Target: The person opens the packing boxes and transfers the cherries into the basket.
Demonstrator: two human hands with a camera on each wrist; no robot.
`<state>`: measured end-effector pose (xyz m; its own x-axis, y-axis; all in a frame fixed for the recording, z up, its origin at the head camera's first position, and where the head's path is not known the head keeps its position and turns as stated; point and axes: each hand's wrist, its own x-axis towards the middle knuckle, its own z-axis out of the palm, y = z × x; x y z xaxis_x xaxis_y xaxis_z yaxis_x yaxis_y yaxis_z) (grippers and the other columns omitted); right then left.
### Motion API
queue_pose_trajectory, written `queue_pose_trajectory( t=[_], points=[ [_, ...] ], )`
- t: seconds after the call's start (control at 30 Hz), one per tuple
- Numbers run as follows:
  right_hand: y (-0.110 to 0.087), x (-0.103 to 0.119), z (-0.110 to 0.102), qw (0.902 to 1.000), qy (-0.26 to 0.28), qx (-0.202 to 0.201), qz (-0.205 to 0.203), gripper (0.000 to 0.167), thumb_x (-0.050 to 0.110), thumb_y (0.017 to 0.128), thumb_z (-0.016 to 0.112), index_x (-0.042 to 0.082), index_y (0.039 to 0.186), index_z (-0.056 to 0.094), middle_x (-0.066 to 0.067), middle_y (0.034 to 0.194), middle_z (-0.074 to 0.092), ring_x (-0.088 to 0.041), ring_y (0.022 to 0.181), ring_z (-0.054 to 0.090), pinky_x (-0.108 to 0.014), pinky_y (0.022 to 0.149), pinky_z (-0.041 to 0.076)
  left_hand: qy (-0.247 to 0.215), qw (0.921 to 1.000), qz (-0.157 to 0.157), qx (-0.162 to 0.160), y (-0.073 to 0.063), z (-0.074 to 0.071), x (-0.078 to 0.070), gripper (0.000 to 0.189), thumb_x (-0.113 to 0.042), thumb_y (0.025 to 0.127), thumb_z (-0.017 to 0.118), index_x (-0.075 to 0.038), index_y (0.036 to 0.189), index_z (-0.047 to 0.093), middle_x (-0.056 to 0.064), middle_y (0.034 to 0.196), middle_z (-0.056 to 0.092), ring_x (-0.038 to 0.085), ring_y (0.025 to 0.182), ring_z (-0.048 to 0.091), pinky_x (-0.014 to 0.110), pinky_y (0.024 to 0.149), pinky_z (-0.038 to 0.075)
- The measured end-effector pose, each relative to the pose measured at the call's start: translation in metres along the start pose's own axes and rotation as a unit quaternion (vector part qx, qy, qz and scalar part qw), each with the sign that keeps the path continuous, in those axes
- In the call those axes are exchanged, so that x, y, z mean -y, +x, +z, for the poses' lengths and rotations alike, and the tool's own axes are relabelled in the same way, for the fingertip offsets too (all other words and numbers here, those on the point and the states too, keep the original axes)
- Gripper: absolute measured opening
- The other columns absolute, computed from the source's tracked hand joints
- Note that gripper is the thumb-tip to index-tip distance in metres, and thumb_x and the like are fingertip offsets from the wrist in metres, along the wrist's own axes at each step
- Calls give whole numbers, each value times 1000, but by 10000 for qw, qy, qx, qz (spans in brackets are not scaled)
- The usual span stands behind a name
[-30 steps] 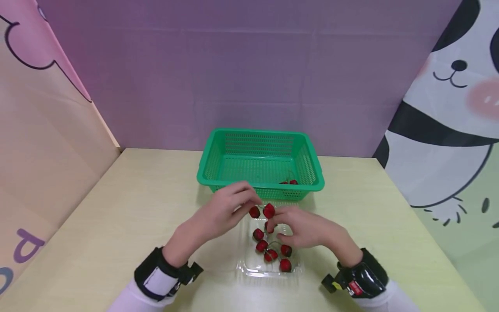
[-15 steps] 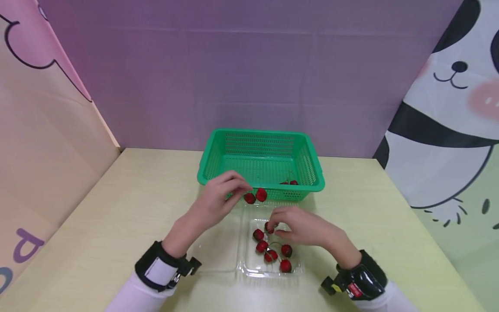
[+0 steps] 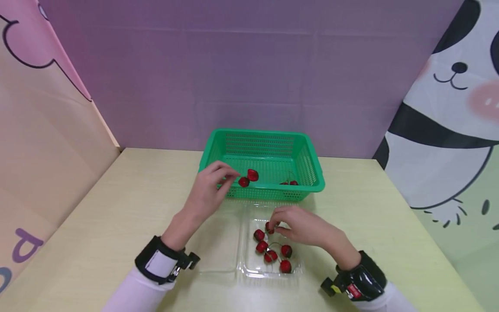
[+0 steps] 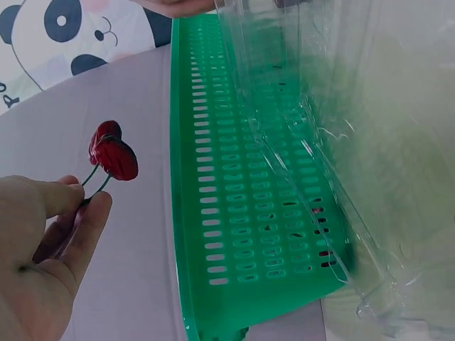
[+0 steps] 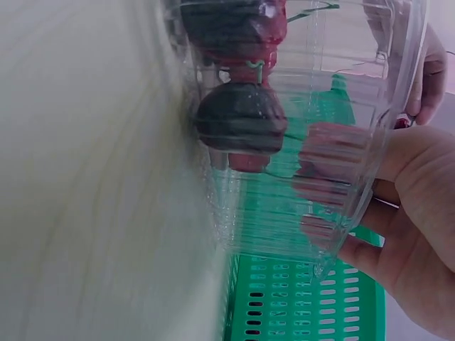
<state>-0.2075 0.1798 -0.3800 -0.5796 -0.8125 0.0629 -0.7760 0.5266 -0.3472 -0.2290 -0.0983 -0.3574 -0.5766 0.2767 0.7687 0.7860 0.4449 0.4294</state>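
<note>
My left hand (image 3: 208, 188) pinches the green stems of two joined cherries (image 3: 248, 177), which hang over the near-left rim of the green basket (image 3: 224, 147). In the left wrist view, thumb and fingertips meet on those stems, below the red fruit (image 4: 116, 158). My right hand (image 3: 302, 225) reaches into the clear plastic box (image 3: 249, 266), its curled thumb and fingers pinching a single cherry (image 3: 268, 226) near the far end. Several more cherries (image 3: 261, 247) lie nearer in that box, some with stems. Seen through the box wall in the right wrist view, the right fingers (image 5: 323, 170) are partly obscured.
The box's hinged clear lid (image 3: 218, 247) lies flat to its left on the pale wooden table (image 3: 156, 173). Inside the basket's near-right corner are a few cherries (image 3: 293, 183). A purple backdrop (image 3: 249, 78) rises behind the table, with a panda print (image 3: 448, 108) on the right.
My left hand has carried the pair of cherries up and left, from above the plastic box to the basket's rim. The right hand stays nearly in place, its thumb drawn closer to its fingers.
</note>
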Motion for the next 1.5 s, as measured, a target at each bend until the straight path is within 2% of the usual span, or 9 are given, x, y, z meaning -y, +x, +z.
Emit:
queue_pose_trajectory(
  t=[0.4, 0.63, 1.03, 1.23, 1.5],
  points=[
    [-1, 0, 0, 9999, 20, -78, 63, 11, 2, 92, 75, 11, 99, 77, 5, 95, 72, -7, 90, 64, -29, 82, 56, 207, 9958, -854, -241, 3, -1, 11, 15, 12, 89, 72, 6, 102, 74, 14, 101, 65, 26, 91, 70, 34, 75, 61],
    [-2, 0, -1, 9999, -31, -122, 27, 11, 1, 91, 76, 12, 97, 76, 5, 92, 70, -5, 85, 61, -27, 78, 56, 344, 9916, -1241, -64, 3, -3, 15, 19, 13, 89, 72, 7, 107, 74, 15, 102, 64, 27, 92, 70, 34, 75, 60],
    [-5, 1, -3, 9998, -15, -186, -60, 11, 1, 92, 75, 11, 97, 76, 4, 92, 71, -4, 83, 61, -28, 77, 57, 553, 9855, -1576, 281, 1, -2, 20, 20, 14, 90, 69, 7, 108, 74, 18, 105, 62, 30, 90, 70, 37, 77, 60],
    [-5, 2, -6, 9994, -98, -303, -134, 9, 2, 92, 75, 10, 96, 76, 5, 92, 70, -4, 84, 61, -27, 77, 56, 668, 9840, -1608, 377, 0, -2, 22, 20, 14, 91, 68, 8, 109, 74, 21, 106, 62, 30, 89, 69, 38, 76, 60],
    [-3, 3, -10, 9985, -59, -474, -266, 10, 1, 92, 76, 9, 97, 76, 5, 93, 70, -5, 84, 62, -34, 75, 59, 726, 9832, -1619, 439, -2, -2, 23, 21, 13, 91, 68, 7, 110, 73, 21, 106, 63, 30, 88, 69, 39, 75, 60]
  ],
)
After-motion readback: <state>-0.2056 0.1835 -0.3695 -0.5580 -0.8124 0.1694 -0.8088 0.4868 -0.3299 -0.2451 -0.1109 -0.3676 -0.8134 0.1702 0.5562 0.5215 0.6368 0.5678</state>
